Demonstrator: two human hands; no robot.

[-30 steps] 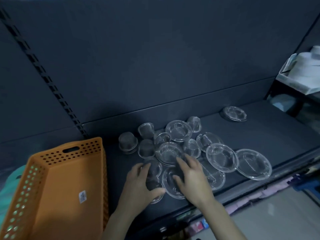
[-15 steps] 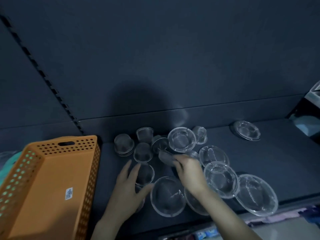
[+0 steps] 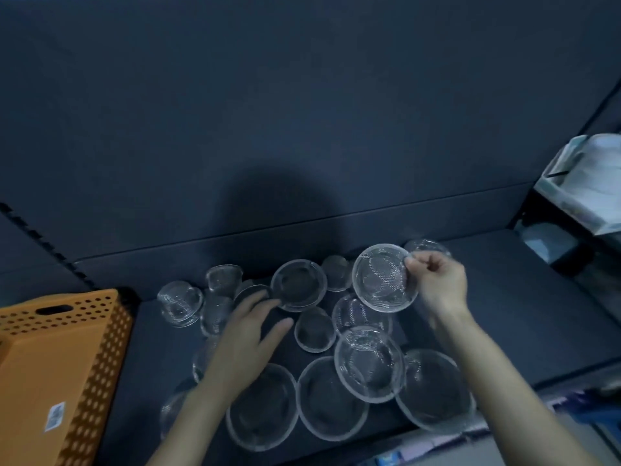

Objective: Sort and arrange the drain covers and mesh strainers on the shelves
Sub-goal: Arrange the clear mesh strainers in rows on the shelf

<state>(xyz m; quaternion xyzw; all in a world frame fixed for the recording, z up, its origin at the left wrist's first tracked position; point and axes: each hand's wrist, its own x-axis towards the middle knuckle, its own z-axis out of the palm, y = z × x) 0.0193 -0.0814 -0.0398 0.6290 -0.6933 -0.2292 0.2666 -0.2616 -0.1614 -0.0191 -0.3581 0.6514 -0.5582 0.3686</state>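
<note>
right hand (image 3: 440, 284) with fingers pinched on a mesh strainer (image 3: 384, 277), well right of the orange basket (image 3: 67, 348), left hand (image 3: 245, 341) nearer the basket, fingers spread straight over the shelf (image 3: 521, 297)

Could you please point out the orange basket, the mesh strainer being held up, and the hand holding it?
Orange perforated plastic basket (image 3: 97, 371): head view, on its perforated side wall.
Round silvery mesh strainer (image 3: 384, 279): head view, on its mesh centre.
Right hand (image 3: 440, 280): head view, on its back.
</note>
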